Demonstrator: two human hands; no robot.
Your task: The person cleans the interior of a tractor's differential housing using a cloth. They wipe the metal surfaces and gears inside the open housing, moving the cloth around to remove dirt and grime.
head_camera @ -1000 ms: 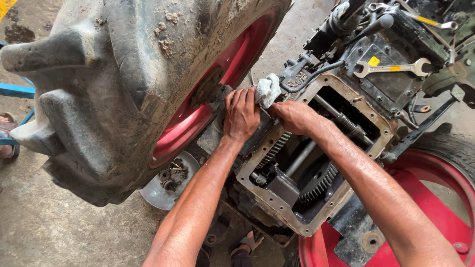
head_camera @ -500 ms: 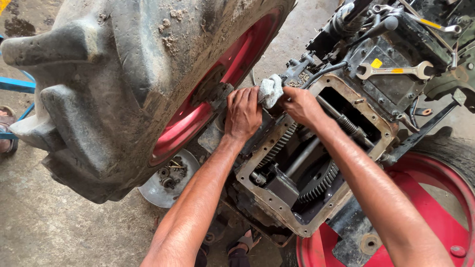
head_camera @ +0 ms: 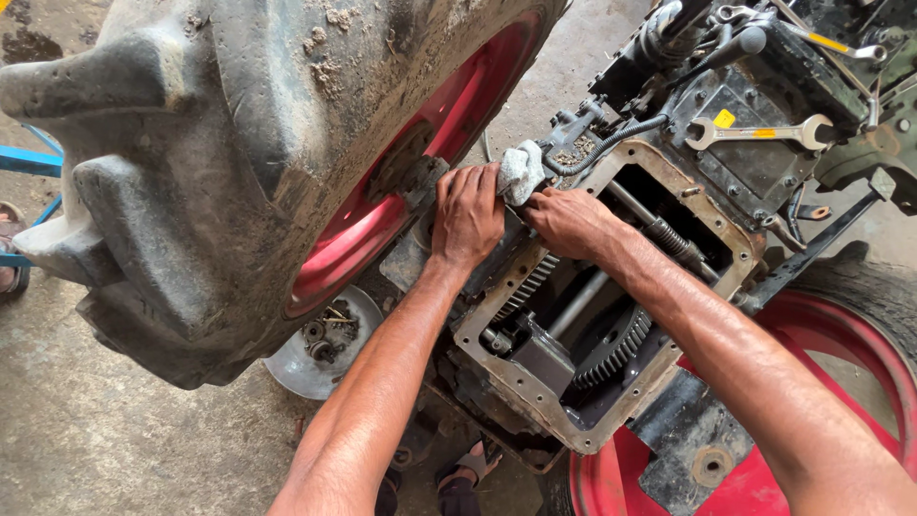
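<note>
- Upper centre of frame: we are pressing a grey rag (head_camera: 521, 172) onto the top corner of the open gearbox housing (head_camera: 516, 387).
- Left hand (head_camera: 468, 215) is clasping the rag's left side; right hand (head_camera: 571, 222) is pinching its lower edge.
- We judge wiping the housing's flange is the step in hand; working further along calls for steady pressure, keeping grit off the gears (head_camera: 611, 349).
- Spanner (head_camera: 759, 132) is lying upper right.

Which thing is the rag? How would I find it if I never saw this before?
Start at the huge muddy tyre with the red rim, then look right to the open metal gearbox. At its top-left corner the left hand and right hand meet around the rag: a small, crumpled, pale grey cloth, the only soft thing among hard metal.
</note>
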